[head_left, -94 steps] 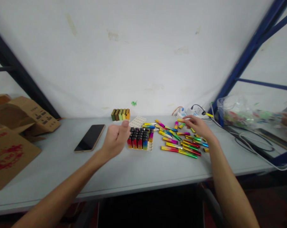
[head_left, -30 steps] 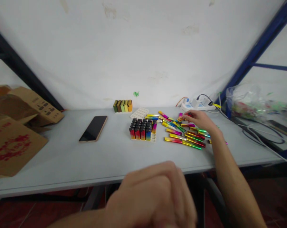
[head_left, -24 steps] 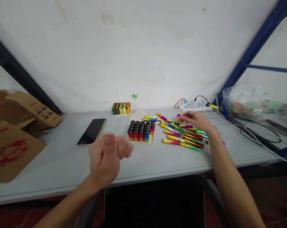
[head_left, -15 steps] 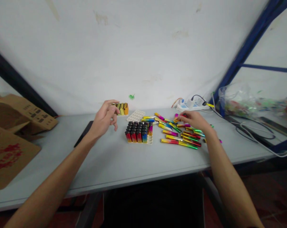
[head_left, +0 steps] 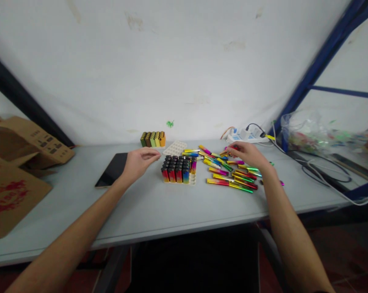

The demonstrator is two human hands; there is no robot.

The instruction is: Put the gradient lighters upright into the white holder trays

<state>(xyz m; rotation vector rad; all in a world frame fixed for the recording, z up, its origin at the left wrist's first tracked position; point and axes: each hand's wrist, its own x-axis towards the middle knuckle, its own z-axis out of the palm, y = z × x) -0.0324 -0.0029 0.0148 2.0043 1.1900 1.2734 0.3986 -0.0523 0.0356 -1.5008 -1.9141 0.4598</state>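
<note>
One grey tabletop (head_left: 159,211) carries two cardboard boxes (head_left: 16,162), cut off at left, one phone (head_left: 112,175), one block of upright lighters (head_left: 177,170) and a heap of loose lighters (head_left: 232,175), too overlapped to count. Left hand (head_left: 138,162) hovers open beside the block; right hand (head_left: 246,154) rests among the heap, grip unclear.

Your left hand (head_left: 137,162) and right hand (head_left: 246,154) are both bare, and your forearms show no sleeves, gloves, rings or watch.
</note>
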